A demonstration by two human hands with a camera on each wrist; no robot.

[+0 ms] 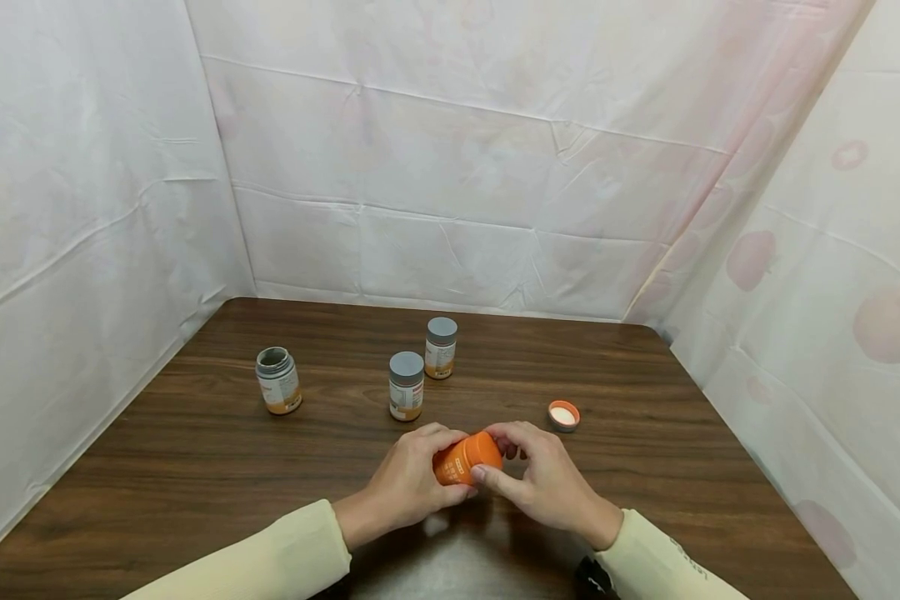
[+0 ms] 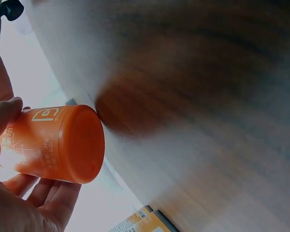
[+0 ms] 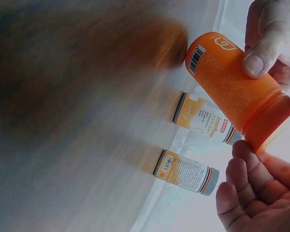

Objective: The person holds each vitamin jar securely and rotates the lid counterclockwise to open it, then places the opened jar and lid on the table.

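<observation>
An orange bottle point(image 1: 454, 463) with white print is tilted over the near middle of the table, its base low against the wood in the right wrist view. My left hand point(image 1: 408, 477) grips the body, thumb on one side and fingers round the other. At the other end is the orange cap point(image 3: 273, 121), which my right hand point(image 1: 543, 483) pinches between thumb and fingertips. The cap sits on the bottle's neck. Just beyond my left hand stands a grey-capped jar point(image 1: 407, 387) with a white and yellow label.
A second grey-capped jar point(image 1: 441, 350) is upright a little farther back. Off to the left, a similar jar point(image 1: 278, 383) stands uncapped, its mouth showing. A loose grey lid point(image 1: 564, 416) with an orange rim lies upturned beyond my right hand. Pale sheets point(image 1: 450, 167) surround the wooden table point(image 1: 195, 467).
</observation>
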